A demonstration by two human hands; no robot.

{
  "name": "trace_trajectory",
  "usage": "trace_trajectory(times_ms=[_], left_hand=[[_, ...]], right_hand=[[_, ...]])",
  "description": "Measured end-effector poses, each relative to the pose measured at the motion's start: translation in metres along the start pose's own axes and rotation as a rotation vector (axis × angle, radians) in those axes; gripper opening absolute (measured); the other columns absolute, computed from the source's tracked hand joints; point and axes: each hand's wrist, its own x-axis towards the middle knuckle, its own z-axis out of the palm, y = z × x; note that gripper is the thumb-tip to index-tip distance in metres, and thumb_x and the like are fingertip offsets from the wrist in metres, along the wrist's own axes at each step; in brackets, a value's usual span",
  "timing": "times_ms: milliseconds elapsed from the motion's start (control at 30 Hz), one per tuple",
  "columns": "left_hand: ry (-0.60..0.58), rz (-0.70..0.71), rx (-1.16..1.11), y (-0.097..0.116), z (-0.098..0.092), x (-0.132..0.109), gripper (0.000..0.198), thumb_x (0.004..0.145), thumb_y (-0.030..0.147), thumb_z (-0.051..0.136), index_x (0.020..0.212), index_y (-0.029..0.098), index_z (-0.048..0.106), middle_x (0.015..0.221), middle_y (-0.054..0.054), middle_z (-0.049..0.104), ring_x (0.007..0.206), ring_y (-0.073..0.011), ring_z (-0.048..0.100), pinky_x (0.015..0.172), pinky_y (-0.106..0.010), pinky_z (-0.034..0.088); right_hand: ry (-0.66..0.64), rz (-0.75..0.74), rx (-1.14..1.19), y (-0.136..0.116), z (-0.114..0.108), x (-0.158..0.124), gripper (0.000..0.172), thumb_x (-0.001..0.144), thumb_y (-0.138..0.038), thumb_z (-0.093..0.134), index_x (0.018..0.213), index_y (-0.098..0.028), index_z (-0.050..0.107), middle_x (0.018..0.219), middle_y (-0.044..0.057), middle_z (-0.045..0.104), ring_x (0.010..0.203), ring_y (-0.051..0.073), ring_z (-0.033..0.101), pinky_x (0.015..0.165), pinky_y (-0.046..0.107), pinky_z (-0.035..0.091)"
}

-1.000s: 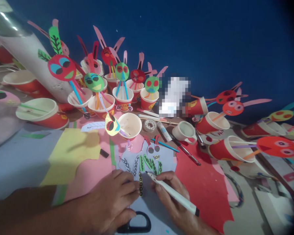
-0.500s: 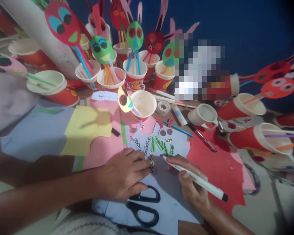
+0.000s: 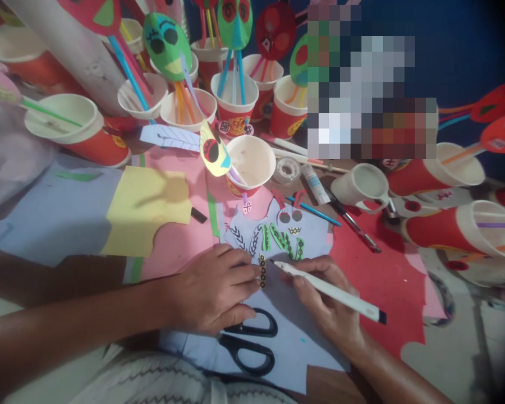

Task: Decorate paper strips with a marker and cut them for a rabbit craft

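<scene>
My left hand lies flat, fingers stretched out, on a sheet of pale blue paper. Its fingertips touch the edge of a narrow yellow strip marked with a row of black circles. In my right hand is a white marker pen, tip pointing left and held just right of the strip. Black-handled scissors rest below my left hand, their blades partly hidden. Beyond the fingertips are green patterned strips and a paper cutout with two dark round eyes.
Red paper cups holding paper faces on straws stand along the back. Nearer are a white cup with a yellow face, a tape roll, a glue tube, a white mug and a brush. Red paper lies right.
The marker tip has shifted slightly left, closer to the yellow strip. My left hand stays on the paper while the view has tilted a little downward.
</scene>
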Motion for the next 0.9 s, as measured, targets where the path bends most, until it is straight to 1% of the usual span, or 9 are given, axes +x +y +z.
trace_trajectory(times_ms=[133,233,400,500,567,600,667,767,900], left_hand=[[0.002,0.016,-0.007,-0.001,-0.001,0.000,0.034,0.093,0.035,0.043,0.112,0.011,0.058,0.114,-0.009,0.061,0.101,-0.0270,0.046,0.085,-0.043,0.035],[0.016,0.004,-0.015,0.000,-0.001,0.000,0.032,0.092,0.034,0.045,0.109,0.011,0.059,0.111,-0.009,0.061,0.100,-0.0266,0.046,0.085,-0.043,0.035],[0.034,0.005,-0.011,0.002,-0.002,0.000,0.030,0.091,0.034,0.046,0.108,0.013,0.060,0.110,-0.009,0.062,0.099,-0.0265,0.046,0.083,-0.042,0.036],[0.039,0.008,-0.005,0.001,-0.002,0.001,0.031,0.092,0.036,0.045,0.108,0.014,0.060,0.112,-0.009,0.062,0.099,-0.0265,0.046,0.083,-0.041,0.036],[0.046,0.009,-0.003,0.001,-0.002,0.001,0.032,0.093,0.037,0.043,0.107,0.014,0.061,0.111,-0.009,0.062,0.099,-0.0266,0.046,0.083,-0.041,0.036],[0.049,0.008,-0.001,0.001,-0.002,0.001,0.032,0.093,0.037,0.043,0.107,0.014,0.061,0.111,-0.009,0.062,0.099,-0.0267,0.046,0.082,-0.041,0.036],[0.039,0.011,0.002,0.001,-0.002,0.000,0.032,0.093,0.036,0.044,0.107,0.014,0.061,0.111,-0.009,0.062,0.100,-0.0268,0.046,0.082,-0.041,0.036],[0.030,0.009,0.005,0.001,-0.001,0.000,0.031,0.092,0.036,0.045,0.108,0.014,0.061,0.110,-0.009,0.062,0.100,-0.0268,0.046,0.082,-0.041,0.036],[0.040,0.002,0.010,0.000,0.000,0.000,0.030,0.091,0.037,0.046,0.106,0.015,0.061,0.110,-0.008,0.062,0.100,-0.0265,0.046,0.082,-0.041,0.036]], right_hand=[[0.000,-0.053,-0.070,0.000,0.001,0.001,0.002,0.082,-0.022,0.061,0.082,-0.021,0.059,0.065,-0.001,0.067,0.051,0.011,0.062,0.044,0.020,0.049],[0.000,-0.074,-0.108,-0.003,0.002,0.003,0.002,0.080,-0.021,0.061,0.078,-0.021,0.060,0.062,-0.003,0.065,0.046,0.010,0.058,0.042,0.019,0.046],[0.000,-0.066,-0.153,-0.004,0.001,0.004,0.002,0.081,-0.022,0.059,0.082,-0.021,0.058,0.059,-0.004,0.064,0.043,0.009,0.056,0.039,0.018,0.044],[0.001,-0.069,-0.122,-0.003,0.002,0.003,0.007,0.083,-0.021,0.059,0.090,-0.022,0.057,0.066,-0.003,0.066,0.050,0.010,0.061,0.045,0.018,0.048],[0.029,-0.066,-0.103,-0.002,0.002,0.002,0.011,0.083,-0.021,0.059,0.094,-0.023,0.056,0.073,-0.001,0.068,0.056,0.010,0.064,0.049,0.018,0.051],[0.043,-0.060,-0.110,-0.003,0.003,0.002,0.012,0.083,-0.022,0.060,0.094,-0.023,0.056,0.073,-0.001,0.068,0.056,0.010,0.064,0.048,0.018,0.050],[0.054,-0.052,-0.154,-0.004,0.003,0.003,0.009,0.082,-0.023,0.061,0.091,-0.023,0.058,0.067,-0.002,0.067,0.051,0.010,0.062,0.044,0.018,0.049],[0.025,-0.075,-0.208,-0.007,0.002,0.006,0.004,0.081,-0.024,0.062,0.081,-0.022,0.059,0.057,-0.003,0.065,0.042,0.009,0.058,0.038,0.017,0.046],[0.021,-0.102,-0.236,-0.011,0.003,0.011,0.007,0.080,-0.025,0.061,0.075,-0.020,0.059,0.046,-0.006,0.058,0.033,0.007,0.050,0.033,0.016,0.040]])
